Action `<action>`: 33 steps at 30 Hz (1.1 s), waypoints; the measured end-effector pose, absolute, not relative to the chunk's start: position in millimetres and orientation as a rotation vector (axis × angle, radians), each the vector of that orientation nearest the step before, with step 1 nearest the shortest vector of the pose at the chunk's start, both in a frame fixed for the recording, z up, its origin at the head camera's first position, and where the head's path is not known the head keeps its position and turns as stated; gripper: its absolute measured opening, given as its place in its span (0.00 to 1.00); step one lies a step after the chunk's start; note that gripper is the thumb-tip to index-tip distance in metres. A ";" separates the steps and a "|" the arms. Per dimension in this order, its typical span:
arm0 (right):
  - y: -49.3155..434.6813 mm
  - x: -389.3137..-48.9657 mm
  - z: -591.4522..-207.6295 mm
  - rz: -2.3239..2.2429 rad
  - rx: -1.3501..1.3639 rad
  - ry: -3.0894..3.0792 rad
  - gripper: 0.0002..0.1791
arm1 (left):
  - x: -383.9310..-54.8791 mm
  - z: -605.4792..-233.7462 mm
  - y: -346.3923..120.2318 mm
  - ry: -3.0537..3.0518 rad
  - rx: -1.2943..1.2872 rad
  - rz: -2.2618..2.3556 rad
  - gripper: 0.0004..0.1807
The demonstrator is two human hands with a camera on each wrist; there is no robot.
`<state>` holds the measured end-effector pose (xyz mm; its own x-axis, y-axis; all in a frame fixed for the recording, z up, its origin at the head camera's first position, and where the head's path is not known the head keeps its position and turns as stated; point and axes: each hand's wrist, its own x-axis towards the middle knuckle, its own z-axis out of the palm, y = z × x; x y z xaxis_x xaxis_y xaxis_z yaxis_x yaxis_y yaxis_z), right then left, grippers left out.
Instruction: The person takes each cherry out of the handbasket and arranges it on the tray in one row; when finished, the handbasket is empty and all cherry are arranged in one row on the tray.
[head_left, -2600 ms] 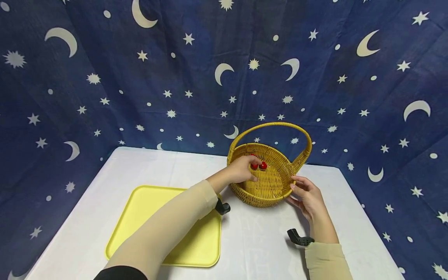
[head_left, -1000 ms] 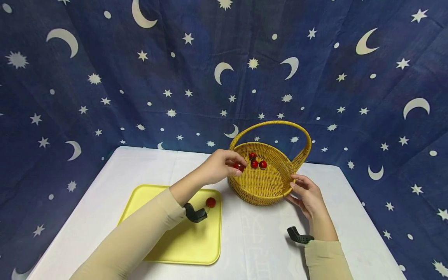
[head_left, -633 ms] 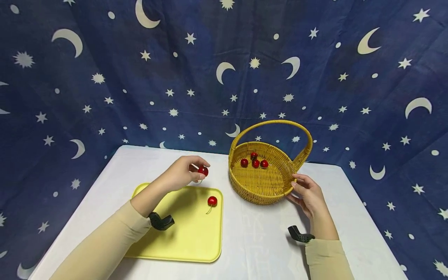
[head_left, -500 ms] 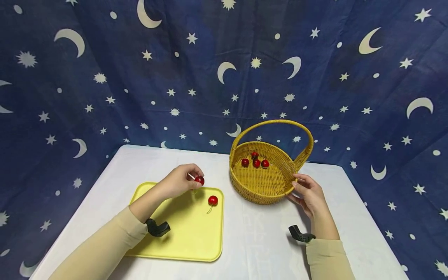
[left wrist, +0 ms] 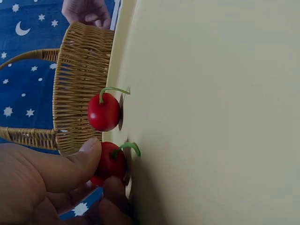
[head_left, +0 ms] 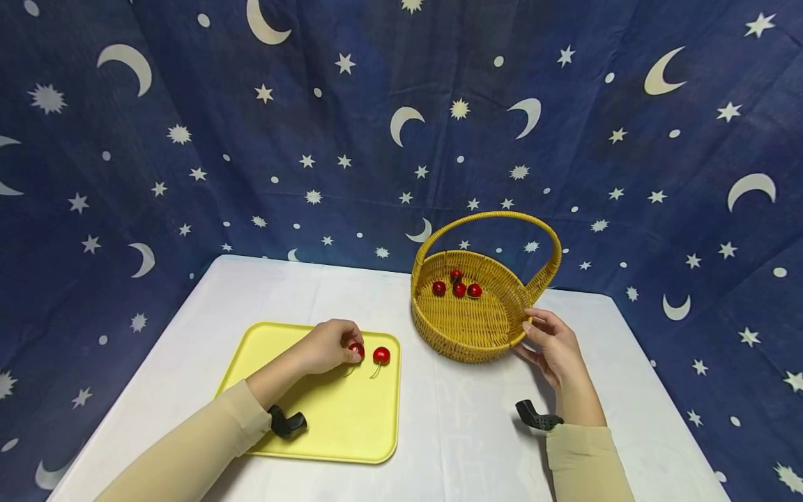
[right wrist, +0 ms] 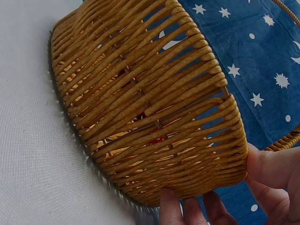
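Observation:
In the head view my left hand (head_left: pixel 327 346) pinches a red cherry (head_left: pixel 357 351) low over the yellow tray (head_left: pixel 341 425), near its far right corner. The left wrist view shows thumb and fingertips on both sides of this cherry (left wrist: pixel 111 164), its green stem bent out over the tray. A second cherry (head_left: pixel 381 355) lies on the tray just to the right, stem toward the front. My right hand (head_left: pixel 555 348) holds the near right rim of the woven basket (head_left: pixel 448 346), thumb at the rim, other fingers against the outer wall (right wrist: pixel 187 164).
Several cherries (head_left: pixel 459 289) lie together toward the back of the basket, beneath its tall arched handle (head_left: pixel 495 215). Basket and tray share a white-covered table (head_left: pixel 464 432). A dark blue cloth (head_left: pixel 351 125) with moons and stars hangs behind. Black wrist pieces (head_left: pixel 287 422) sit on both arms.
My left hand has moved left from the basket to the tray, carrying a cherry, then lowered it beside the other one. The right hand keeps its hold on the basket.

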<state>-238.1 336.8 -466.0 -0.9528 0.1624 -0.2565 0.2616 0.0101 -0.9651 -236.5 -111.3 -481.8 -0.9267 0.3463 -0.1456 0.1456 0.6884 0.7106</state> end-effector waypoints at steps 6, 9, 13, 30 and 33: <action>336.3 -239.1 -465.2 -2.124 0.453 2.185 0.24 | -237.4 -481.3 -110.7 2.610 0.403 1.098 0.09; 335.8 -239.7 -465.1 -2.124 0.452 2.191 0.24 | -237.7 -479.9 -111.7 2.601 0.400 1.102 0.10; 335.1 -240.5 -465.3 -2.128 0.450 2.196 0.23 | -239.6 -477.1 -114.7 2.601 0.386 1.098 0.14; 335.9 -239.5 -464.8 -2.109 0.434 2.216 0.25 | -238.7 -426.1 -86.4 2.641 0.608 1.235 0.19; 336.5 -238.0 -466.1 -2.119 0.428 2.205 0.24 | -235.6 -411.0 -61.9 2.598 0.735 1.309 0.21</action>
